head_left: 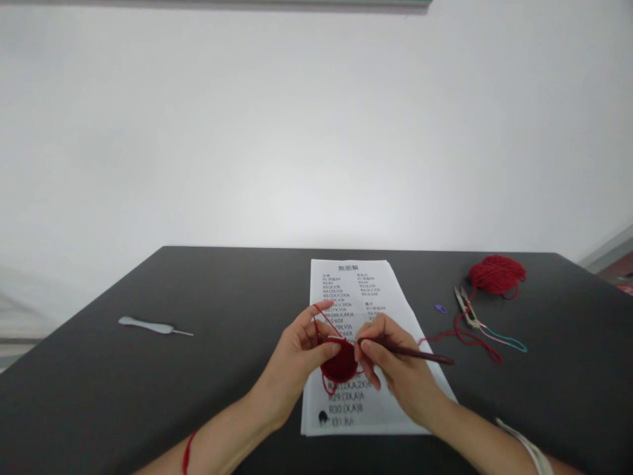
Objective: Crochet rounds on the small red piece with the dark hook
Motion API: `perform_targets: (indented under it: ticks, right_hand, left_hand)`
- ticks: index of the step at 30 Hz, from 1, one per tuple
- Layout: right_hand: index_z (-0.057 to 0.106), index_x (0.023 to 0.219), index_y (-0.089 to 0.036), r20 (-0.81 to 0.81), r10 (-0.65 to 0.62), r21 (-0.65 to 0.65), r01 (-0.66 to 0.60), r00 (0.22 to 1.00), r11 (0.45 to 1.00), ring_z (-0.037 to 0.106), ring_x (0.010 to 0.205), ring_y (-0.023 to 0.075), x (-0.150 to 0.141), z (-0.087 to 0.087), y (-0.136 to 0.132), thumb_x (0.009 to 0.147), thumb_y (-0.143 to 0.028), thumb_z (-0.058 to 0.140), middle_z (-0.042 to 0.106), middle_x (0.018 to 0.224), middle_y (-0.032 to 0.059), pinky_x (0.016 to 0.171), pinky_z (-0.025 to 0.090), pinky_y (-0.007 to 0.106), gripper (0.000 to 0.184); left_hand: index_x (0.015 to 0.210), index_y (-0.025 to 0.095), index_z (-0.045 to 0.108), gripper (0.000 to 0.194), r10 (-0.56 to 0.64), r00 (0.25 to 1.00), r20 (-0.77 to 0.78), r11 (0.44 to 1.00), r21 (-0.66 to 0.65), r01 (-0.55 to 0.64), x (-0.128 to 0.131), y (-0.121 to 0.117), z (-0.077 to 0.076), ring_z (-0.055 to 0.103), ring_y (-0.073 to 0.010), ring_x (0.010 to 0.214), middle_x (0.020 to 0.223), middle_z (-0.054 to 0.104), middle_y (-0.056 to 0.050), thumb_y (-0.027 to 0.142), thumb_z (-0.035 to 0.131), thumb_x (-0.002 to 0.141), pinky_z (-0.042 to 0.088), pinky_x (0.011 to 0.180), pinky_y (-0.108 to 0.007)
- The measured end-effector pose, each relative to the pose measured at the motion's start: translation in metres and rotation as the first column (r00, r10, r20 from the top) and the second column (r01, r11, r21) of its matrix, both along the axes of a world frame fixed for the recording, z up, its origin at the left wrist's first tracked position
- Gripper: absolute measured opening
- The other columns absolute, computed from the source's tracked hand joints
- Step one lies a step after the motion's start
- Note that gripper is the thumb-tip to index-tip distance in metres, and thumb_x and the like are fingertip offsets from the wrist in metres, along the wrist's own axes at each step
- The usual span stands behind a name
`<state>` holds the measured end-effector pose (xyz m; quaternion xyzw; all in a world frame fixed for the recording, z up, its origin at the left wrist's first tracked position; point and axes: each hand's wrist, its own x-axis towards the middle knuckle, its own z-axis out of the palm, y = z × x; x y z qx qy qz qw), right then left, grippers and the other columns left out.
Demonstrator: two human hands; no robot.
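My left hand (299, 349) pinches a small round red crochet piece (340, 361), with red yarn looped over its fingers. My right hand (390, 363) grips a dark brown crochet hook (415, 354) like a pen, its tip at the red piece. Both hands hover over a printed pattern sheet (361, 290) lying on the black table (198, 316). The red strand (462, 338) trails right across the table to a red yarn ball (497, 274) at the far right.
A grey-handled crochet hook (151, 326) lies on the left of the table. Small thread snips (467, 307) with a teal loop and a purple stitch marker (440, 308) lie near the yarn ball. A white wall rises behind the table.
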<state>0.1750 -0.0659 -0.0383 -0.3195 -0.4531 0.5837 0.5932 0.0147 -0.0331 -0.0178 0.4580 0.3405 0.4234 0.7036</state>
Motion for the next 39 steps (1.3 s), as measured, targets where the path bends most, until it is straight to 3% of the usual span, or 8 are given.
perform_targets:
  ticks: [6, 14, 21, 34, 39]
  right_hand:
    - [0.052, 0.067, -0.018, -0.071, 0.019, -0.075, -0.025, 0.997, 0.997, 0.046, 0.04, 0.006, 0.008, 0.006, 0.007, 0.076, -0.028, 0.07, 0.059, 0.056, -0.0037, 0.036, 0.033, 0.016, 0.023]
    - [0.048, 0.067, -0.019, 0.074, -0.031, 0.021, 0.03, 0.997, 0.999, 0.041, 0.039, 0.0055, 0.016, 0.002, 0.008, 0.075, -0.026, 0.069, 0.056, 0.054, -0.0055, 0.037, 0.029, 0.018, 0.024]
    - [0.048, 0.066, -0.019, 0.15, -0.102, 0.04, 0.097, 0.983, 0.994, 0.042, 0.04, 0.0053, 0.015, 0.004, 0.006, 0.075, -0.023, 0.068, 0.056, 0.054, -0.0053, 0.038, 0.03, 0.017, 0.022]
    - [0.048, 0.066, -0.019, -0.036, 0.028, -0.132, -0.032, 0.999, 0.991, 0.044, 0.039, 0.0062, 0.011, 0.013, 0.009, 0.072, -0.032, 0.071, 0.058, 0.052, -0.0049, 0.036, 0.03, 0.018, 0.027]
    - [0.045, 0.066, -0.019, 0.008, 0.049, -0.096, -0.048, 0.999, 0.994, 0.04, 0.038, 0.0055, 0.014, 0.009, 0.011, 0.072, -0.029, 0.07, 0.055, 0.051, -0.0059, 0.036, 0.026, 0.017, 0.027]
  left_hand:
    - [0.127, 0.015, 0.046, 0.062, 0.056, 0.998, -0.032, 0.998, -0.006, -0.056, 0.0, -0.001, 0.002, 0.055, -0.0105, 0.065, 0.071, 0.063, 0.003, 0.011, 0.069, 0.069, 0.041, 0.066, -0.025]
    - [0.128, 0.013, 0.043, 0.065, 0.088, 0.995, -0.04, 0.996, -0.002, -0.088, 0.003, -0.003, 0.007, 0.054, -0.011, 0.065, 0.07, 0.062, 0.004, 0.011, 0.068, 0.068, 0.041, 0.066, -0.026]
    - [0.127, 0.015, 0.045, 0.067, 0.038, 0.998, -0.042, 0.999, -0.032, -0.039, 0.002, -0.003, 0.005, 0.054, -0.0111, 0.066, 0.073, 0.062, 0.003, 0.009, 0.068, 0.065, 0.04, 0.065, -0.026]
    - [0.126, 0.015, 0.046, 0.064, 0.05, 0.997, -0.063, 0.998, -0.022, -0.052, 0.002, -0.001, 0.004, 0.055, -0.0119, 0.066, 0.072, 0.061, 0.004, 0.009, 0.067, 0.066, 0.04, 0.068, -0.027]
    - [0.126, 0.015, 0.047, 0.063, 0.054, 0.996, -0.073, 0.998, -0.022, -0.056, 0.001, -0.001, 0.003, 0.054, -0.0123, 0.065, 0.07, 0.06, 0.003, 0.011, 0.067, 0.066, 0.039, 0.068, -0.028]
